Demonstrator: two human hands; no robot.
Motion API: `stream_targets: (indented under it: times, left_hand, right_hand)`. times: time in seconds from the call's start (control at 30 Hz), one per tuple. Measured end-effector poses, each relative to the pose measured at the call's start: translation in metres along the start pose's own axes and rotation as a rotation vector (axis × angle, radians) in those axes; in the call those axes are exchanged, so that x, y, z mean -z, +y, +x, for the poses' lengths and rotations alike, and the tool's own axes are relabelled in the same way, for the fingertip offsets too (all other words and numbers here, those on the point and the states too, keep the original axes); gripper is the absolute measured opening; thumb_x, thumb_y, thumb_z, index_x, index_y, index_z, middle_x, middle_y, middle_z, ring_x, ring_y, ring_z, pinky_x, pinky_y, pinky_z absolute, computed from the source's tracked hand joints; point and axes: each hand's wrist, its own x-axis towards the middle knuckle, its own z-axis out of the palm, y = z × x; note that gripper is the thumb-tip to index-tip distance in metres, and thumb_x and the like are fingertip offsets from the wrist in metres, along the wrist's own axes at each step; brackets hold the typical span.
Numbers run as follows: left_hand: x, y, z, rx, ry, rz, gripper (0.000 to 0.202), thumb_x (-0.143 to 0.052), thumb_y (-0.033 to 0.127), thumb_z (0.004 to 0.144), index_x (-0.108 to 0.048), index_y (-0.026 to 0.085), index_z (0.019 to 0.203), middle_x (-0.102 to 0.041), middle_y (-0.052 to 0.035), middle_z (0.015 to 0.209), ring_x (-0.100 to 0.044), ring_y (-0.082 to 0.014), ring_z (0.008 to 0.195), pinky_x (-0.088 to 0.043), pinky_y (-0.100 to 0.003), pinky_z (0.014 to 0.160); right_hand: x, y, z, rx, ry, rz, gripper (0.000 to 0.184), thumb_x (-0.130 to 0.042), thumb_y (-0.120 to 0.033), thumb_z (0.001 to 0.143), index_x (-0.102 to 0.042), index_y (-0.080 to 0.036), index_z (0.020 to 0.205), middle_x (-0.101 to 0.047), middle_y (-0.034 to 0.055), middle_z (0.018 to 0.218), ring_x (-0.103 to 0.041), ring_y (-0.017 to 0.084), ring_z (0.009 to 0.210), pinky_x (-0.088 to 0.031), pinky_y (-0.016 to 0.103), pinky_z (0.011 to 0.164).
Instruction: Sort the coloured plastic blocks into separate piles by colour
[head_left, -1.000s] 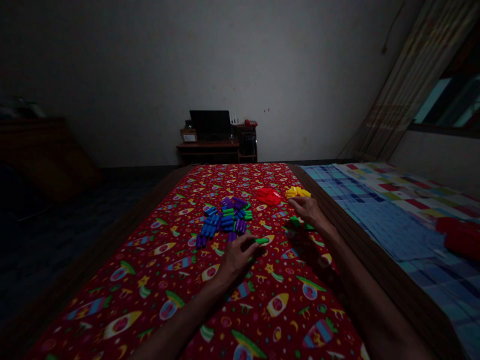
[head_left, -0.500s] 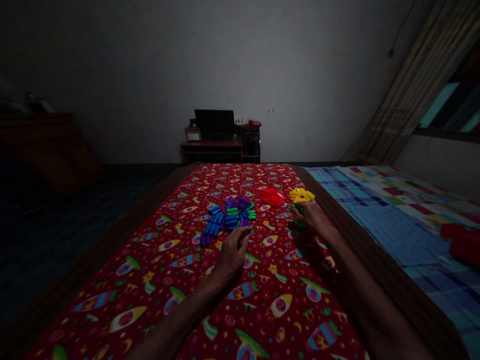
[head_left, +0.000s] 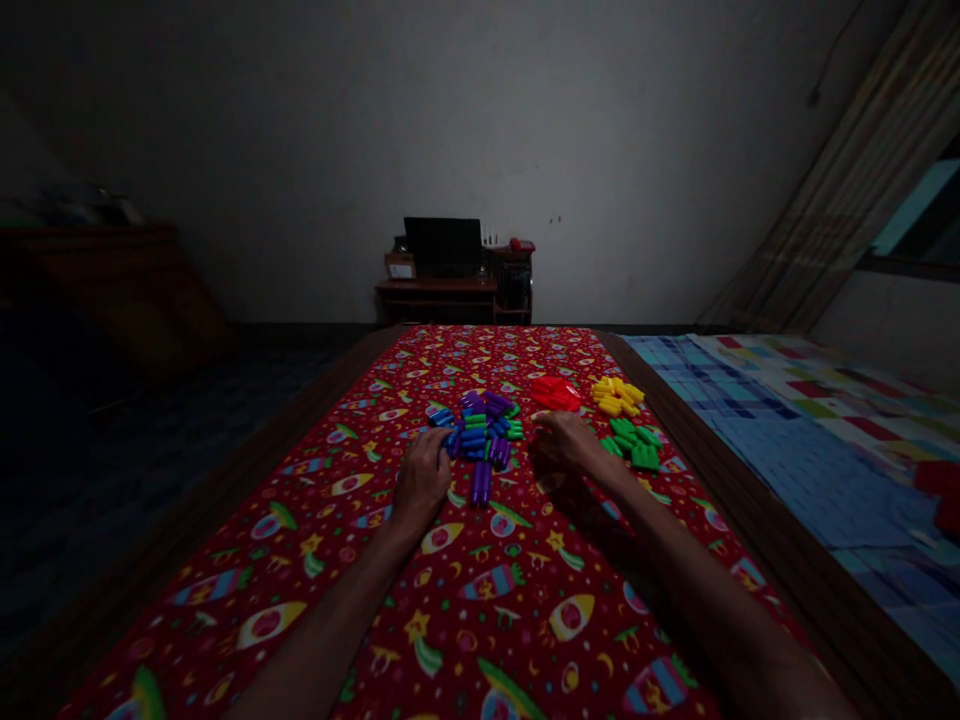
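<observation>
A mixed heap of blue, purple and green plastic pieces lies mid-table on a red rocket-print cloth. My left hand rests palm down at the heap's left side, its fingers stretched onto the blue pieces. My right hand hovers palm down just right of the heap, with fingers loosely bent and nothing visible in them. Sorted piles lie beyond and to the right: red pieces, yellow pieces and green pieces.
The table's wooden edge runs along the right. Beside it is a bed with a blue checked cover. A desk with a dark monitor stands at the far wall. The room is dim.
My left hand let go of a green piece and moved up to the blue pieces. My right hand left the green pile and shifted left toward the mixed heap. The view moved.
</observation>
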Motion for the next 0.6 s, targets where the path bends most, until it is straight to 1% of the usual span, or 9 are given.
stream_targets:
  times: [0.07, 0.13, 0.17, 0.23, 0.3, 0.33, 0.43, 0.5, 0.6]
  left_hand:
    - [-0.002, -0.006, -0.002, 0.017, -0.006, 0.047, 0.034, -0.038, 0.016, 0.088, -0.058, 0.016, 0.115, -0.060, -0.0135, 0.115, -0.055, -0.0278, 0.112, -0.045, -0.048, 0.100]
    - [-0.005, -0.010, -0.005, 0.012, -0.032, 0.085, 0.034, -0.039, 0.018, 0.089, -0.058, 0.016, 0.117, -0.059, -0.0145, 0.119, -0.053, -0.0287, 0.115, -0.044, -0.049, 0.101]
    - [-0.006, -0.010, -0.006, 0.008, -0.045, 0.101, 0.034, -0.039, 0.018, 0.089, -0.058, 0.016, 0.118, -0.058, -0.0147, 0.120, -0.053, -0.0289, 0.115, -0.044, -0.049, 0.101]
    - [-0.008, -0.011, -0.007, 0.009, -0.059, 0.125, 0.034, -0.040, 0.018, 0.089, -0.057, 0.016, 0.119, -0.058, -0.0141, 0.121, -0.053, -0.0286, 0.115, -0.044, -0.049, 0.101]
    - [-0.010, -0.012, -0.007, 0.021, -0.058, 0.133, 0.034, -0.041, 0.017, 0.089, -0.057, 0.017, 0.119, -0.058, -0.0131, 0.120, -0.053, -0.0280, 0.114, -0.044, -0.049, 0.102]
    - [-0.010, -0.013, -0.007, 0.028, -0.056, 0.131, 0.034, -0.041, 0.017, 0.089, -0.058, 0.018, 0.119, -0.059, -0.0128, 0.120, -0.053, -0.0278, 0.114, -0.044, -0.049, 0.102]
    - [-0.011, -0.014, -0.006, 0.042, -0.055, 0.118, 0.034, -0.042, 0.016, 0.088, -0.058, 0.017, 0.118, -0.059, -0.0132, 0.120, -0.053, -0.0279, 0.114, -0.043, -0.048, 0.102]
    - [-0.012, -0.014, -0.005, 0.049, -0.054, 0.106, 0.034, -0.043, 0.016, 0.087, -0.059, 0.017, 0.117, -0.058, -0.0134, 0.120, -0.053, -0.0280, 0.114, -0.043, -0.048, 0.102]
    - [-0.014, -0.014, -0.005, 0.052, -0.046, 0.096, 0.034, -0.043, 0.016, 0.087, -0.059, 0.017, 0.117, -0.058, -0.0140, 0.120, -0.053, -0.0286, 0.114, -0.044, -0.048, 0.102]
  right_hand:
    - [-0.017, -0.014, 0.019, 0.102, -0.102, 0.027, 0.023, -0.054, -0.010, 0.082, -0.068, -0.012, 0.100, -0.071, 0.0116, 0.094, -0.062, 0.017, 0.082, -0.042, 0.024, 0.072]
    - [-0.028, -0.022, 0.032, 0.138, -0.174, 0.018, 0.023, -0.051, -0.008, 0.082, -0.067, -0.011, 0.099, -0.071, 0.0100, 0.088, -0.061, 0.015, 0.077, -0.040, 0.022, 0.068]
    - [-0.031, -0.024, 0.035, 0.138, -0.185, 0.004, 0.024, -0.051, -0.008, 0.083, -0.067, -0.011, 0.100, -0.071, 0.0103, 0.088, -0.061, 0.015, 0.077, -0.040, 0.022, 0.068]
    - [-0.031, -0.022, 0.035, 0.112, -0.160, -0.027, 0.030, -0.055, -0.012, 0.083, -0.064, -0.010, 0.111, -0.070, 0.0132, 0.098, -0.062, 0.018, 0.085, -0.041, 0.023, 0.072]
    - [-0.023, -0.015, 0.026, 0.058, -0.127, -0.070, 0.038, -0.059, -0.016, 0.082, -0.061, -0.011, 0.120, -0.069, 0.0153, 0.107, -0.062, 0.021, 0.095, -0.042, 0.026, 0.078]
    - [-0.016, -0.010, 0.019, 0.017, -0.110, -0.101, 0.040, -0.060, -0.018, 0.082, -0.060, -0.012, 0.121, -0.068, 0.0155, 0.110, -0.061, 0.023, 0.098, -0.042, 0.027, 0.080]
    - [0.011, 0.012, -0.006, -0.124, -0.055, -0.221, 0.033, -0.056, -0.023, 0.085, -0.064, -0.014, 0.116, -0.068, 0.0149, 0.109, -0.061, 0.025, 0.099, -0.043, 0.030, 0.080]
    - [0.030, 0.031, -0.025, -0.202, -0.020, -0.291, 0.029, -0.055, -0.023, 0.085, -0.066, -0.014, 0.111, -0.069, 0.0148, 0.105, -0.062, 0.026, 0.097, -0.043, 0.031, 0.079]
    - [0.052, 0.060, -0.054, -0.264, 0.008, -0.346, 0.029, -0.055, -0.022, 0.084, -0.068, -0.016, 0.109, -0.070, 0.0149, 0.104, -0.063, 0.026, 0.096, -0.045, 0.030, 0.078]
